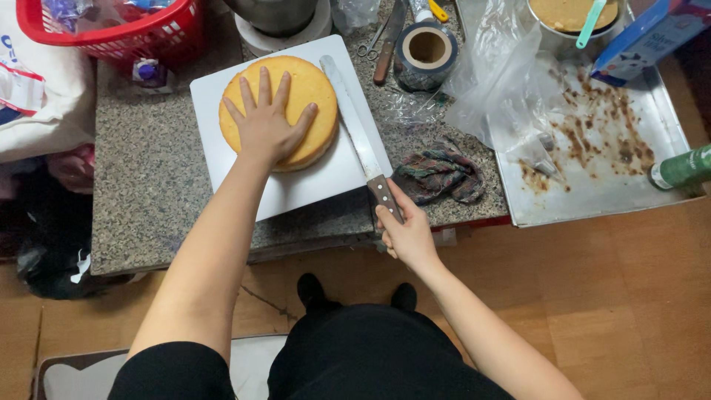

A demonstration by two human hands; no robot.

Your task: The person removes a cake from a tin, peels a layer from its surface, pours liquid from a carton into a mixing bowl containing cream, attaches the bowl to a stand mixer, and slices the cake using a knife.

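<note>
The left hand (265, 122) lies flat, fingers spread, on top of a round yellow sponge cake (311, 89) that sits on a white square board (311, 185) near the front edge of the granite counter (148, 178). The right hand (404, 233) grips the wooden handle of a long knife (352, 126), its blade lying on the board just beside the cake's right side. A crumpled cloth (441, 174) lies by the counter's front right corner.
</note>
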